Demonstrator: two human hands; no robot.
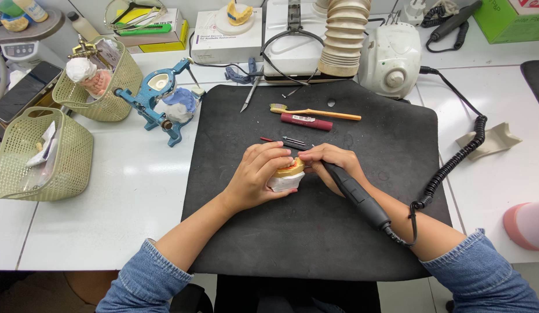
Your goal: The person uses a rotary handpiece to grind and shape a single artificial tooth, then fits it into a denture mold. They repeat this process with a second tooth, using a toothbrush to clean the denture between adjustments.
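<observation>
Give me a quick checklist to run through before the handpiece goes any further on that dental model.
1. Left hand steadies the dental model on the black mat: ok.
2. Right hand grips the black handpiece like a pen: ok.
3. Handpiece tip on the yellow wax: cannot tell, fingers hide it.
4. Coiled cord runs free to the white control unit: ok.
5. Toothbrush and red tube lie apart from the hands: ok.
6. Thin tools lie right behind the fingers: not ok.
</observation>
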